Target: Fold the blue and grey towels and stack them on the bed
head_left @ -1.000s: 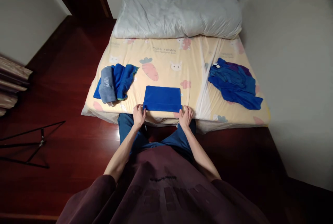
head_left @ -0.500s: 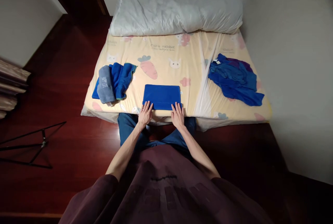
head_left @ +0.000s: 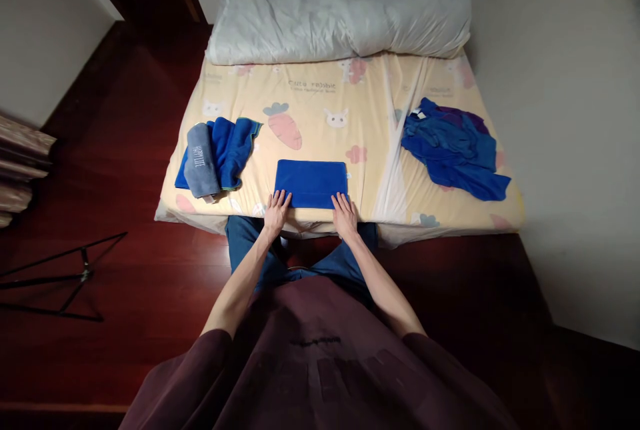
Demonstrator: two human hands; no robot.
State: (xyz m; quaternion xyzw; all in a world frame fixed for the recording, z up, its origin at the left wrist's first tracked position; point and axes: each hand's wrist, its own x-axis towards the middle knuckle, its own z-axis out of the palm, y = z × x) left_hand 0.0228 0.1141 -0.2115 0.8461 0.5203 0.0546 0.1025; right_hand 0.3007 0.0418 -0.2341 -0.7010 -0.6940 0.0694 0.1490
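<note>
One folded towel lies lengthwise left-right.

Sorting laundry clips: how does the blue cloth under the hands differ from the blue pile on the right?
The blue cloth is folded flat into a neat rectangle; the blue pile is crumpled. The left hand and right hand touch the blue cloth; the blue pile lies untouched. The blue cloth is plain; the blue pile shows some purple. Both lie on the bed.

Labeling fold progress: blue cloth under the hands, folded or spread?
Folded. The blue cloth is a compact, straight-edged rectangle flat on the bed; left hand and right hand rest open on its near edge.
</note>
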